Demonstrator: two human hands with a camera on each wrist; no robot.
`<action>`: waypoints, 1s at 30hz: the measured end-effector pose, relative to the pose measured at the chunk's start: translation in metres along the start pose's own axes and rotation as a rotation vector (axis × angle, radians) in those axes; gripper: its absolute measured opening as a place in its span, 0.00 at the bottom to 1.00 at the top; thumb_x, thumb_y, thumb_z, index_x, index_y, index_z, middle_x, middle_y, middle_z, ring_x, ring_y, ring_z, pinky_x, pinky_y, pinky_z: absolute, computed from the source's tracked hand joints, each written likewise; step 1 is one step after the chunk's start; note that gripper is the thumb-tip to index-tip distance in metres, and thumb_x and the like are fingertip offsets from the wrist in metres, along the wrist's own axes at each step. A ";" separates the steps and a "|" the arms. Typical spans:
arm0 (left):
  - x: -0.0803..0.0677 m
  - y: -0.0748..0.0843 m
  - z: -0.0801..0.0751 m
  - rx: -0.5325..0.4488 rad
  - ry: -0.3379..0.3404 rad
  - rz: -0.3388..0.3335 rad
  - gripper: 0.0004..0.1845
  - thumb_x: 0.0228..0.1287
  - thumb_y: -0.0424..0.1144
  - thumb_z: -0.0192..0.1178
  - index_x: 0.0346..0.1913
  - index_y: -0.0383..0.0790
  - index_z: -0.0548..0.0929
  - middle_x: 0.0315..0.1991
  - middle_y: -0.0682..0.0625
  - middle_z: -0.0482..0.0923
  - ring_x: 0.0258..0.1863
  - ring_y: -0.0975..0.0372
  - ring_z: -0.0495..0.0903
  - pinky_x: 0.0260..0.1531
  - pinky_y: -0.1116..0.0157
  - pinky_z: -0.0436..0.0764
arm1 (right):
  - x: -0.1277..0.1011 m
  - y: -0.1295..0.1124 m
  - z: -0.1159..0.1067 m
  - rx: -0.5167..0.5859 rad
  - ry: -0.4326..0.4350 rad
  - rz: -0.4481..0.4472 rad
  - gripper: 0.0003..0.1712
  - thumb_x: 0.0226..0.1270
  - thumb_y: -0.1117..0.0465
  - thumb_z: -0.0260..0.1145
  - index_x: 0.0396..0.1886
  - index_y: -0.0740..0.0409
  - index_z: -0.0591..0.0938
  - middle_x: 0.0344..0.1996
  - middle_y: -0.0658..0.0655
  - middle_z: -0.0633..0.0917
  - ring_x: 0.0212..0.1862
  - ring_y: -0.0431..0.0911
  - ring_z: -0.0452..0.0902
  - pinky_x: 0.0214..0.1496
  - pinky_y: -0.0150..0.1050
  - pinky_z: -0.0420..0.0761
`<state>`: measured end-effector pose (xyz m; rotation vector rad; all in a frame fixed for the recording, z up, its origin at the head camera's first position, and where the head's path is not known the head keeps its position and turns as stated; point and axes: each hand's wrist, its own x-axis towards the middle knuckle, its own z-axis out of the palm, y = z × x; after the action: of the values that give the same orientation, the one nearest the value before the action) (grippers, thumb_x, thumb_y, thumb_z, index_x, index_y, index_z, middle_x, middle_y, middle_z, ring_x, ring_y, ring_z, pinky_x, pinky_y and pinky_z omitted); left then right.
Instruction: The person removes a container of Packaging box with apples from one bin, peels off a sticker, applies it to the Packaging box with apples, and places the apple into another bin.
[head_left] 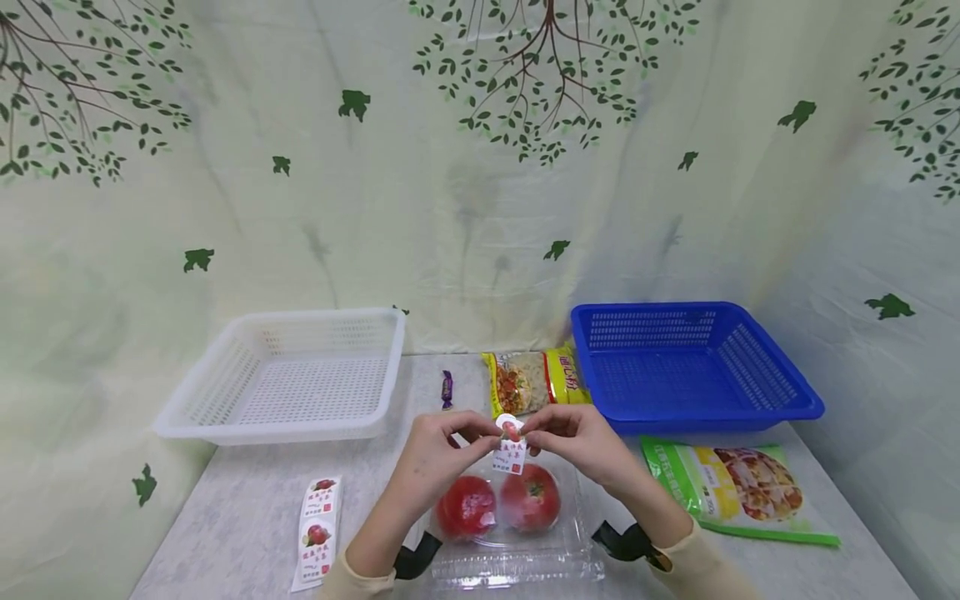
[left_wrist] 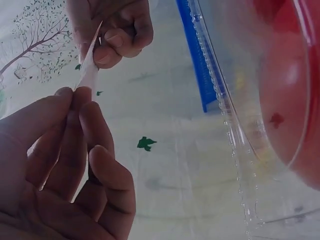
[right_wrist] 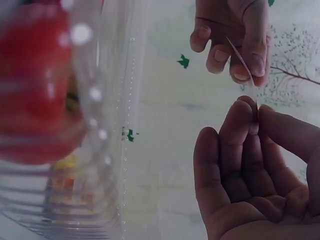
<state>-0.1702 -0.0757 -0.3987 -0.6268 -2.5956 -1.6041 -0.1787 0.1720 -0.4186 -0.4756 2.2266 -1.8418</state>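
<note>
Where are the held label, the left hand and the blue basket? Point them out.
Held label (head_left: 511,451), head view: middle of its printed face.
Left hand (head_left: 435,450), head view: back, near the thumb's base.
Blue basket (head_left: 712,415), head view: front rim.

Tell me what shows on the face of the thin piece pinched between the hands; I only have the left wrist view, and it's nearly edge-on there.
Observer: From the head view, the label between the left hand and right hand shows a red fruit picture with printed text beneath it.
Operator: And all that red at my right edge, is it one piece or several?
Observer: Two red fruits, side by side in the clear container.
Operator: Any more of those printed pieces around?
Observer: Yes, a label strip lies on the table, to the left of the container.
</note>
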 end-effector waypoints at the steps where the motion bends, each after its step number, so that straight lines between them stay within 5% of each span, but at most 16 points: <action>1: -0.001 0.000 0.000 0.001 -0.013 -0.002 0.03 0.65 0.38 0.75 0.39 0.51 0.94 0.36 0.56 0.93 0.32 0.68 0.85 0.36 0.69 0.84 | 0.000 0.000 0.001 -0.004 0.003 0.007 0.12 0.75 0.61 0.71 0.49 0.65 0.89 0.39 0.58 0.91 0.39 0.43 0.87 0.51 0.42 0.89; 12: -0.010 -0.004 -0.003 0.136 -0.189 -0.053 0.03 0.65 0.38 0.74 0.37 0.52 0.93 0.34 0.60 0.91 0.32 0.69 0.83 0.33 0.70 0.83 | -0.005 0.005 0.017 -0.137 -0.078 -0.070 0.05 0.72 0.65 0.71 0.42 0.62 0.91 0.35 0.62 0.92 0.36 0.57 0.89 0.42 0.45 0.91; 19: -0.014 -0.002 -0.002 0.198 -0.278 -0.045 0.01 0.63 0.36 0.74 0.34 0.45 0.92 0.29 0.56 0.90 0.27 0.72 0.81 0.30 0.72 0.81 | -0.011 0.006 0.024 -0.215 -0.128 -0.039 0.04 0.71 0.65 0.71 0.39 0.58 0.91 0.33 0.56 0.92 0.32 0.44 0.87 0.36 0.37 0.88; 30: -0.018 -0.009 0.000 0.241 -0.322 -0.041 0.02 0.62 0.32 0.74 0.32 0.40 0.91 0.27 0.54 0.89 0.25 0.73 0.79 0.26 0.74 0.79 | -0.011 0.018 0.032 -0.301 -0.124 -0.035 0.03 0.68 0.65 0.73 0.36 0.55 0.92 0.31 0.50 0.91 0.29 0.32 0.79 0.33 0.27 0.81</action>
<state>-0.1568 -0.0852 -0.4106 -0.8807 -2.9836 -1.2575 -0.1586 0.1503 -0.4428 -0.6653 2.4302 -1.4515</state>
